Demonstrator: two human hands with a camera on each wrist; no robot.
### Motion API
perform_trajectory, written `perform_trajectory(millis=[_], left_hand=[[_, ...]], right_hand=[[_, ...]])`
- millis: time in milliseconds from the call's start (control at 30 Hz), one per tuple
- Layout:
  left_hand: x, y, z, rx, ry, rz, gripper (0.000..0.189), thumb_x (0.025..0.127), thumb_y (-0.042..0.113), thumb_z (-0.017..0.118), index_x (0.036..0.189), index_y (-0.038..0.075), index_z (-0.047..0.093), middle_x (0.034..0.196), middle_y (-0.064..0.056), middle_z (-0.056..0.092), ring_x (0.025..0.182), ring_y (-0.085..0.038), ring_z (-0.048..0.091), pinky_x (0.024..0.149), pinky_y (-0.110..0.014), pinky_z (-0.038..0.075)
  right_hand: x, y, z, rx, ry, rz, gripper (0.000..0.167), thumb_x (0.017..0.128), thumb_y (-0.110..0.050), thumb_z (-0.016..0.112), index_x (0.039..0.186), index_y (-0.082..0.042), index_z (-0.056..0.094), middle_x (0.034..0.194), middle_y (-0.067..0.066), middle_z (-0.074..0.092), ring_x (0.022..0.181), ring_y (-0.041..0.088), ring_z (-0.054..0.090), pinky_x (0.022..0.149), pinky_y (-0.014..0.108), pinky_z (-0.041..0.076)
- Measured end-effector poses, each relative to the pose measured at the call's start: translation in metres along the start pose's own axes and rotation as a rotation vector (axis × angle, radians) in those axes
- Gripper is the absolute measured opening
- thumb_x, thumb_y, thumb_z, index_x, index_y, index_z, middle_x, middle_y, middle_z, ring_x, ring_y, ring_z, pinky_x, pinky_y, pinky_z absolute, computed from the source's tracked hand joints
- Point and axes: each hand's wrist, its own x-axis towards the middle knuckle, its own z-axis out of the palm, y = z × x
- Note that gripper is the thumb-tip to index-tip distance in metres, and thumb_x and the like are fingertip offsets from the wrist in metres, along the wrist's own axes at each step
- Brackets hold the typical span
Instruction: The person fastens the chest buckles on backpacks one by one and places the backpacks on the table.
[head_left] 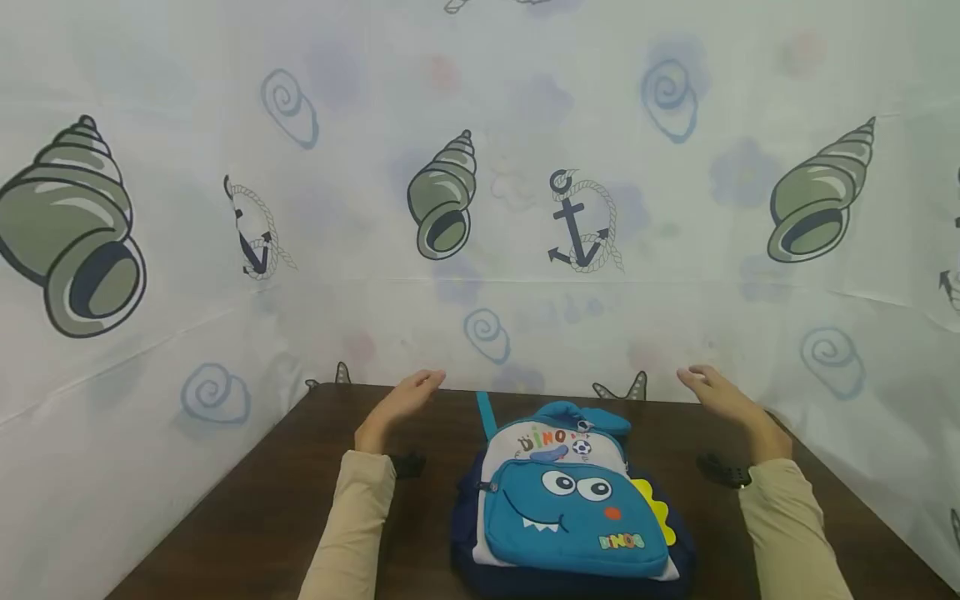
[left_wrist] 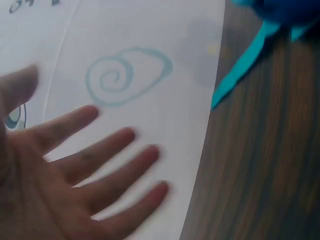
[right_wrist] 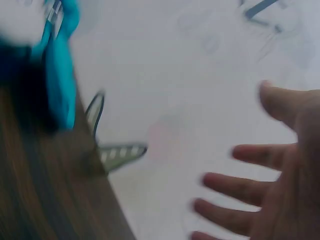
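A child's backpack (head_left: 577,517) in blue and white, with a dinosaur face on its front pocket, lies on the dark wooden table between my hands. Its zips look shut, and a teal strap (head_left: 487,415) sticks out at the upper left. To the left of the bag my left hand (head_left: 401,404) is raised, fingers spread and holding nothing, as the left wrist view also shows. My right hand (head_left: 723,396) is held up on the other side, its fingers extended and apart in the right wrist view. Neither hand touches the backpack.
White cloth printed with shells and anchors (head_left: 581,221) hangs behind the table (head_left: 300,492) and along both sides. The table's far edge meets this cloth just beyond the bag. A dark wrist band (head_left: 723,471) is on my right wrist, another dark band (head_left: 407,465) on my left.
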Motion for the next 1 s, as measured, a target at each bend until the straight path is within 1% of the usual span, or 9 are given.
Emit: perform_trajectory(millis=[67,133,267,367,467,567,667,800,1000], left_hand=[[-0.002,0.001,0.009,-0.023,-0.081,0.002,0.064,0.107,0.047,0.037,0.149,-0.001,0.039,0.146,-0.029,0.047,0.133,-0.049,0.048,0.108,-0.060,0.042],[-0.003,0.006,0.013,-0.024,-0.122,0.010,0.059,0.107,0.043,0.040,0.146,0.000,0.044,0.142,-0.028,0.052,0.130,-0.047,0.052,0.106,-0.059,0.044],[-0.009,0.029,0.005,0.022,-0.104,0.074,0.051,0.108,0.039,0.040,0.140,0.001,0.050,0.137,-0.025,0.056,0.124,-0.043,0.057,0.105,-0.056,0.046],[-0.021,0.054,-0.009,0.125,-0.115,0.100,0.050,0.108,0.040,0.038,0.141,0.004,0.049,0.141,-0.024,0.052,0.127,-0.043,0.054,0.107,-0.057,0.044],[-0.041,0.079,-0.022,0.253,-0.219,0.051,0.055,0.107,0.044,0.036,0.147,0.007,0.044,0.148,-0.022,0.047,0.134,-0.043,0.048,0.110,-0.058,0.039],[-0.058,0.101,-0.027,0.367,-0.304,0.009,0.061,0.105,0.051,0.036,0.150,0.010,0.041,0.153,-0.019,0.043,0.142,-0.041,0.040,0.114,-0.058,0.034],[-0.065,0.117,-0.026,0.437,-0.280,0.000,0.060,0.103,0.056,0.038,0.146,0.015,0.046,0.154,-0.015,0.044,0.143,-0.038,0.039,0.115,-0.058,0.032],[-0.069,0.127,-0.019,0.464,-0.256,-0.003,0.056,0.102,0.056,0.041,0.143,0.018,0.050,0.152,-0.011,0.046,0.142,-0.035,0.041,0.115,-0.059,0.032],[-0.067,0.121,-0.001,0.460,-0.290,-0.028,0.055,0.101,0.057,0.044,0.138,0.018,0.054,0.144,-0.008,0.054,0.135,-0.031,0.049,0.110,-0.056,0.039]], right_hand=[[-0.010,-0.002,0.011,0.019,-0.021,-0.003,0.079,0.107,-0.051,0.024,0.149,0.015,0.020,0.148,0.044,0.029,0.133,0.060,0.035,0.102,0.070,0.038],[-0.016,-0.007,0.015,0.032,-0.041,-0.019,0.075,0.108,-0.050,0.026,0.148,0.014,0.025,0.146,0.042,0.034,0.132,0.059,0.039,0.101,0.069,0.040],[-0.024,-0.019,0.007,0.019,-0.073,-0.064,0.069,0.109,-0.046,0.028,0.146,0.013,0.031,0.142,0.041,0.042,0.129,0.057,0.046,0.099,0.068,0.042],[-0.031,-0.029,-0.008,-0.009,-0.097,-0.055,0.070,0.108,-0.047,0.028,0.146,0.012,0.032,0.143,0.040,0.041,0.129,0.056,0.046,0.100,0.069,0.041],[-0.041,-0.040,-0.021,-0.070,-0.139,-0.014,0.073,0.107,-0.053,0.028,0.147,0.008,0.032,0.145,0.038,0.039,0.129,0.056,0.045,0.100,0.070,0.040],[-0.052,-0.053,-0.032,-0.116,-0.177,0.018,0.074,0.105,-0.056,0.029,0.148,0.004,0.032,0.146,0.038,0.038,0.129,0.056,0.044,0.099,0.071,0.040],[-0.060,-0.065,-0.037,-0.142,-0.177,0.028,0.075,0.104,-0.059,0.030,0.149,0.000,0.033,0.148,0.036,0.037,0.130,0.056,0.042,0.098,0.072,0.040],[-0.065,-0.072,-0.036,-0.149,-0.182,0.026,0.075,0.102,-0.062,0.032,0.148,-0.003,0.035,0.149,0.033,0.037,0.131,0.054,0.040,0.099,0.071,0.041],[-0.064,-0.072,-0.023,-0.173,-0.216,0.035,0.072,0.101,-0.061,0.037,0.144,-0.004,0.043,0.146,0.031,0.043,0.131,0.051,0.042,0.100,0.069,0.041]])
